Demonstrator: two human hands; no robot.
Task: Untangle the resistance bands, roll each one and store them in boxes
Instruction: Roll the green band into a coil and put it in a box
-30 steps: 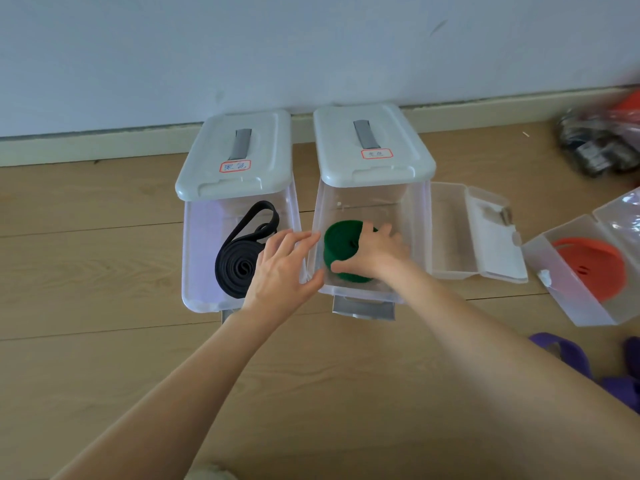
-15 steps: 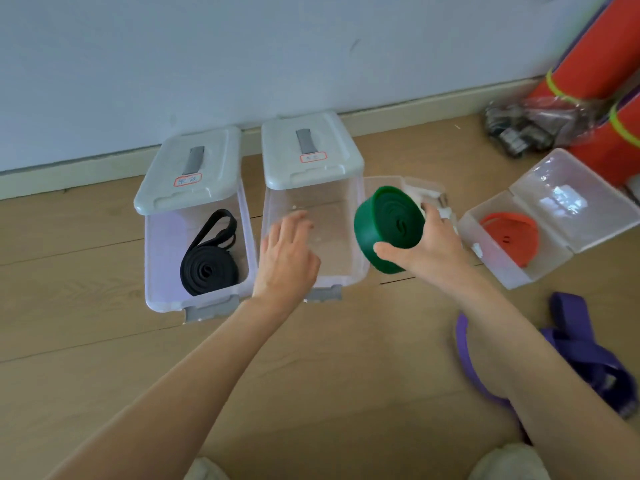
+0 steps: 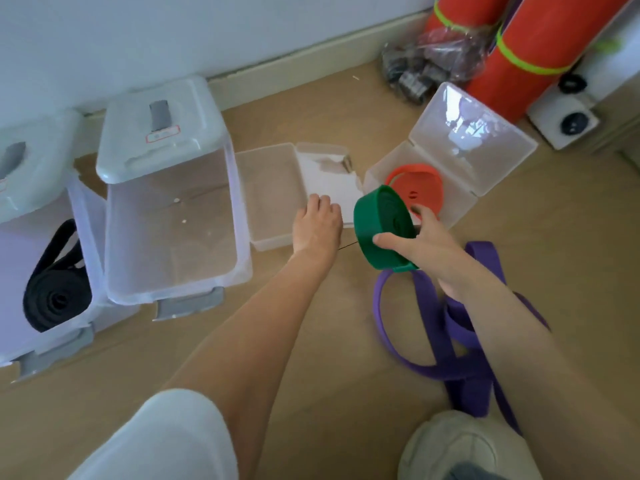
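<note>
Right hand (image 3: 424,245) grips rolled green band (image 3: 382,227) above wood floor (image 3: 329,358); left hand (image 3: 317,227), fingers curled, rests on small open box (image 3: 268,188), fingertips hidden. Purple band (image 3: 433,327) partly under arm. Black band's box (image 3: 45,258) cut off at left. Orange band (image 3: 415,188) boxed near wall (image 3: 173,36).

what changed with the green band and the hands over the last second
The right hand, still gripping the rolled green band, lifted it out of the middle tall box and carried it right, toward the small box with the orange band. The left hand left the tall boxes and now rests at the empty flat box. The black band, orange band and purple band stayed put.
</note>
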